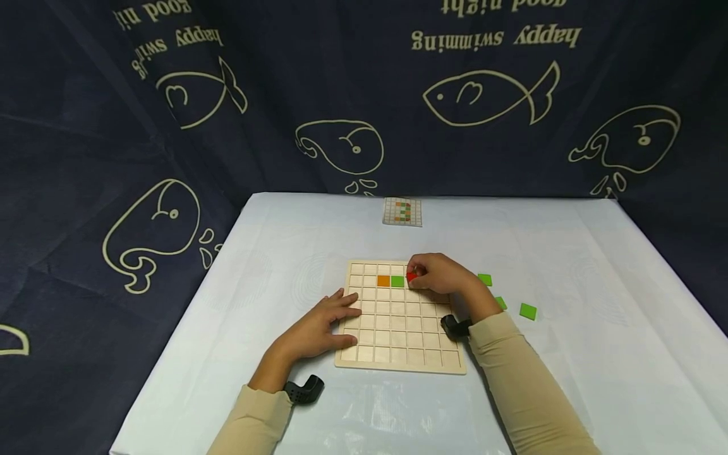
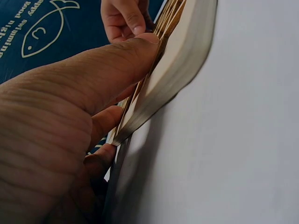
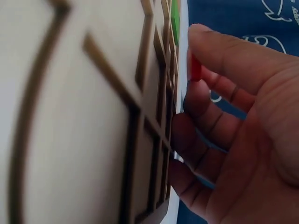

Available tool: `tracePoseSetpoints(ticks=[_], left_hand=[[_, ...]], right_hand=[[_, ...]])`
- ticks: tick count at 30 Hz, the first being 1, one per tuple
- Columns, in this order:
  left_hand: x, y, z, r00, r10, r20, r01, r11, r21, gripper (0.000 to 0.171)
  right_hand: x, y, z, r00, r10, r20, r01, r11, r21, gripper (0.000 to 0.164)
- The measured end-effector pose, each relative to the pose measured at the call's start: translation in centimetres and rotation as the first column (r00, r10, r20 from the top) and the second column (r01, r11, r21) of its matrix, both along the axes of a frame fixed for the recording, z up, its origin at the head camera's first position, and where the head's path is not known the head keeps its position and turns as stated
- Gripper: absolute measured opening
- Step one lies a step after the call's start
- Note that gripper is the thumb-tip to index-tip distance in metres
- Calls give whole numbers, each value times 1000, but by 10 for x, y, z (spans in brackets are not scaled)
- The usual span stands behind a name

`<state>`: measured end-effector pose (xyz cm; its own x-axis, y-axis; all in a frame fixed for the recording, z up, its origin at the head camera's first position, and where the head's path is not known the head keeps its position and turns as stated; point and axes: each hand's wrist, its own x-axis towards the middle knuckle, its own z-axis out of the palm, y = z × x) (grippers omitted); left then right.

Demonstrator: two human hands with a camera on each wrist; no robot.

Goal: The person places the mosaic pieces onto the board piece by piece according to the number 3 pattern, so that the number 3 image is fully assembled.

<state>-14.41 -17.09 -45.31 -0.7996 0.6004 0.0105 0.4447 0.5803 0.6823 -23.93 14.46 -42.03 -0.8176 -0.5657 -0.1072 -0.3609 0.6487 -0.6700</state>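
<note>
A wooden grid board (image 1: 392, 322) lies flat on the table, with an orange tile (image 1: 383, 280) and a green tile (image 1: 397, 281) side by side in its second row from the top. My right hand (image 1: 440, 273) pinches a red tile (image 3: 195, 67) between thumb and forefinger, just right of the green one. In the right wrist view its other fingers curl close to the board's surface. My left hand (image 1: 321, 322) rests on the board's left edge with fingers spread. The thumb (image 2: 126, 58) lies along the board's rim in the left wrist view.
Several loose green tiles (image 1: 527, 311) lie right of the board, one partly hidden by the right arm. A small pattern card (image 1: 402, 212) with coloured squares lies at the table's far side. A dark curtain (image 1: 341, 76) printed with fish hangs behind the white table (image 1: 273, 240).
</note>
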Motion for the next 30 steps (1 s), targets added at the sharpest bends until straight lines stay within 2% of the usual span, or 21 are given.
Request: tracePoseSetpoints(ticks=[4, 15, 23, 30], left_hand=[[0, 0, 1, 1000, -2, -2, 2, 1000, -1, 52], [0, 0, 1, 1000, -2, -1, 2, 1000, -5, 53], [-1, 1, 0, 1000, 0, 3, 0, 1000, -8, 53], [-1, 1, 0, 1000, -2, -3, 2, 1000, -11, 53]], right_hand=[[0, -3, -5, 1000, 16, -27, -15, 1000, 24, 15], [3, -7, -3, 999, 1, -53, 2, 998, 56, 19], [5, -2, 0, 1000, -2, -27, 3, 1000, 10, 17], [9, 14, 10, 997, -70, -27, 69, 997, -37, 14]])
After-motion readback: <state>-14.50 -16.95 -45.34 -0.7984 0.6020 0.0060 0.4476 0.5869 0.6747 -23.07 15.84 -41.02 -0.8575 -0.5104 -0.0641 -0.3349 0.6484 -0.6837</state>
